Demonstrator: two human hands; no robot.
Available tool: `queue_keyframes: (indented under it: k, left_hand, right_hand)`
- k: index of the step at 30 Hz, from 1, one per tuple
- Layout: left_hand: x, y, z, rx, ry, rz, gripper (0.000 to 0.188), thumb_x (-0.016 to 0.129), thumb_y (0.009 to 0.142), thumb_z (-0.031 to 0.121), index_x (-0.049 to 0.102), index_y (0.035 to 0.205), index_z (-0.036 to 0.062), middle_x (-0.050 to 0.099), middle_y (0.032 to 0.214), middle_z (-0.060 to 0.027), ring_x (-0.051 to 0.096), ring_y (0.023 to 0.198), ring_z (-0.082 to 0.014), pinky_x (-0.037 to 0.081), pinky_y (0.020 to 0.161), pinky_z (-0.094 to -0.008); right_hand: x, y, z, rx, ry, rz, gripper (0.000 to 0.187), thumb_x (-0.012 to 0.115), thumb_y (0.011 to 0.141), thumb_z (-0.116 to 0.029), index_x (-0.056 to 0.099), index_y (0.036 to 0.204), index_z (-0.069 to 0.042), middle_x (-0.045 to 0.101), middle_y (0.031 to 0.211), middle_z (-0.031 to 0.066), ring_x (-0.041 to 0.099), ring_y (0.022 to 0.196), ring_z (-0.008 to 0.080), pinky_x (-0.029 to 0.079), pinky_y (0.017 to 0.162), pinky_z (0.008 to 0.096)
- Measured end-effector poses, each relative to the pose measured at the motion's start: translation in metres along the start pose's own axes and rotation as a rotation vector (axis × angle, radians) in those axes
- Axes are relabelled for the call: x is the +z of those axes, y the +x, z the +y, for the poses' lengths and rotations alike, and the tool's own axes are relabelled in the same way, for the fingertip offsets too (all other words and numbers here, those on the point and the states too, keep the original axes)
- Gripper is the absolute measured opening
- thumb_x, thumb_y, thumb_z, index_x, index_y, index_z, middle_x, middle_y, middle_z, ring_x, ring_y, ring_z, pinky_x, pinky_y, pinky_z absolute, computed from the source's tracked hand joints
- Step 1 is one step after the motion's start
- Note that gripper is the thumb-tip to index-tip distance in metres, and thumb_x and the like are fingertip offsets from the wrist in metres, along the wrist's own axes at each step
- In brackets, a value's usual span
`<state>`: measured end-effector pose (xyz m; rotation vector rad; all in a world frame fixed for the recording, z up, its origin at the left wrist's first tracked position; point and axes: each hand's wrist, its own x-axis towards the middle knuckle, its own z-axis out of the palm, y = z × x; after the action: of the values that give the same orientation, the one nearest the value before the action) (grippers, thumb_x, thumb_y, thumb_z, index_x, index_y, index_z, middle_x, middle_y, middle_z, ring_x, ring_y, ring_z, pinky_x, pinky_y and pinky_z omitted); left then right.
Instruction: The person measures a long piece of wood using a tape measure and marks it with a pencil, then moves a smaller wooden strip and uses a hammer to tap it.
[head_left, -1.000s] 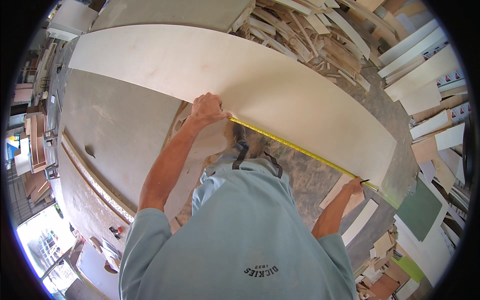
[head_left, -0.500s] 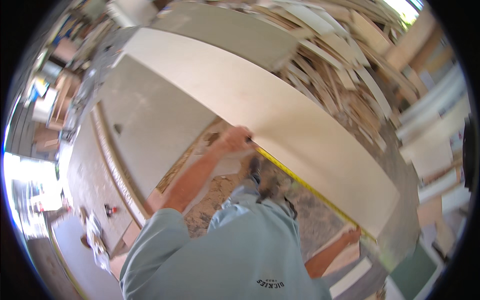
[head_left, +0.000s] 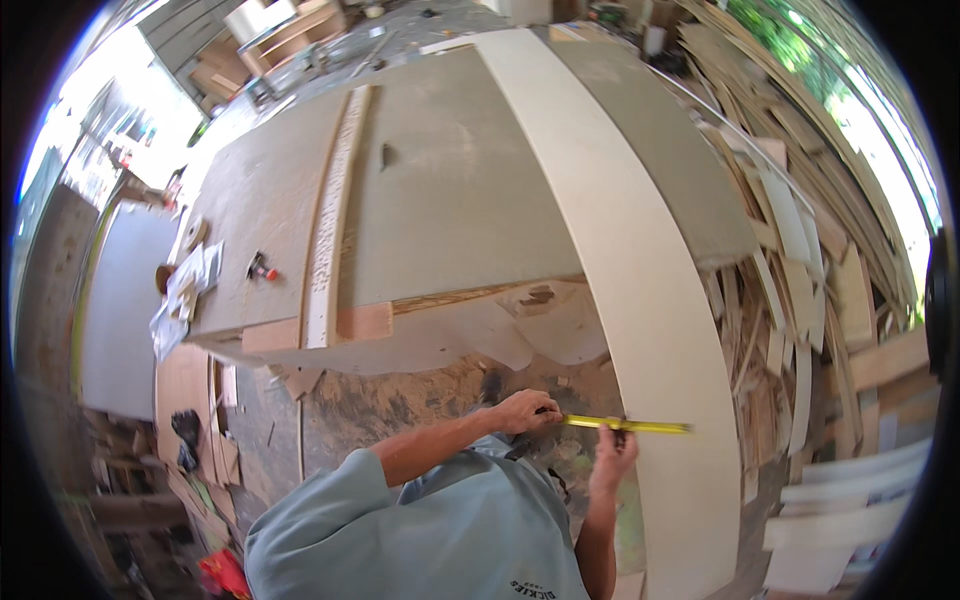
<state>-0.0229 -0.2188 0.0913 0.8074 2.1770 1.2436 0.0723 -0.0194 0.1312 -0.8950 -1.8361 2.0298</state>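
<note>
My left hand (head_left: pixel 528 412) is closed around the dark body of a tape measure, mostly hidden by the fingers. From it a short length of yellow blade (head_left: pixel 655 427) runs rightward and lies over the long white board (head_left: pixel 640 230). At the board's left edge my right hand (head_left: pixel 614 455) pinches the blade; a small dark bit shows at its fingertips, too small to name. The board rests on a large grey-brown worktable (head_left: pixel 450 170) and sticks out past its near edge toward me.
A narrow strip (head_left: pixel 327 240) with a rough white face lies across the table's left part. Left of it are a small red-and-black tool (head_left: pixel 262 267) and crumpled plastic (head_left: pixel 187 295). Offcuts (head_left: pixel 790 260) pile up at the right. Sawdust and scraps cover the floor (head_left: pixel 380 400).
My hands have come closer together, and the blade between them is much shorter. It ran along the board's edge before; now it crosses onto the face. The view has turned.
</note>
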Motion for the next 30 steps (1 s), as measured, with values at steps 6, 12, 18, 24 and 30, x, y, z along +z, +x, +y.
queue_keyframes:
  k: [6,12,18,24,30]
  left_hand:
    - [-0.061,-0.091,-0.035,-0.346,0.005,0.491,0.031,0.059,0.092,0.035,0.071,0.098,0.0069,0.066,0.088,-0.0144,0.062,0.085,-0.0318,0.048,0.075,-0.0413]
    - [-0.138,-0.227,-0.071,-0.698,-0.514,1.292,0.037,0.063,0.093,0.037,0.069,0.103,0.0015,0.066,0.079,-0.0054,0.058,0.068,-0.0136,0.049,0.064,-0.0308]
    - [-0.238,-0.382,-0.179,-0.726,-0.743,2.052,0.027,0.065,0.087,0.024,0.067,0.102,0.0015,0.065,0.087,-0.007,0.06,0.079,-0.017,0.051,0.067,-0.0324]
    - [-0.367,-0.444,-0.25,-0.846,-0.013,1.927,0.041,0.068,0.078,0.015,0.06,0.117,0.0033,0.056,0.111,-0.0182,0.056,0.105,-0.0331,0.045,0.093,-0.0412]
    - [-0.455,-0.467,-0.326,-0.721,0.386,1.657,0.047,0.071,0.076,0.012,0.058,0.12,0.0044,0.054,0.113,-0.0181,0.053,0.108,-0.0367,0.045,0.093,-0.0443]
  right_hand:
    - [0.096,0.002,0.007,0.08,-0.043,-0.468,0.012,0.065,0.09,-0.01,0.064,0.1,-0.003,0.06,0.078,-0.0005,0.041,0.052,0.0009,0.03,0.045,0.0163]
    - [0.199,0.005,0.02,0.305,0.11,-0.603,0.02,0.056,0.092,-0.011,0.064,0.106,0.001,0.061,0.078,0.004,0.049,0.058,0.0061,0.039,0.049,0.0202]
    - [0.375,-0.039,0.041,0.181,-0.058,-0.798,0.024,0.054,0.09,-0.007,0.062,0.11,0.004,0.058,0.08,0.0032,0.052,0.064,0.0083,0.044,0.054,0.0226]
    - [0.584,-0.127,0.087,-0.09,-0.294,-1.091,0.023,0.065,0.086,-0.009,0.068,0.106,0.002,0.064,0.082,0.0017,0.056,0.07,0.0067,0.046,0.059,0.0218]
    - [0.76,-0.209,0.09,0.146,-0.301,-1.242,0.015,0.065,0.088,-0.009,0.065,0.098,0.001,0.065,0.079,0.0029,0.061,0.065,0.0097,0.051,0.058,0.0252]
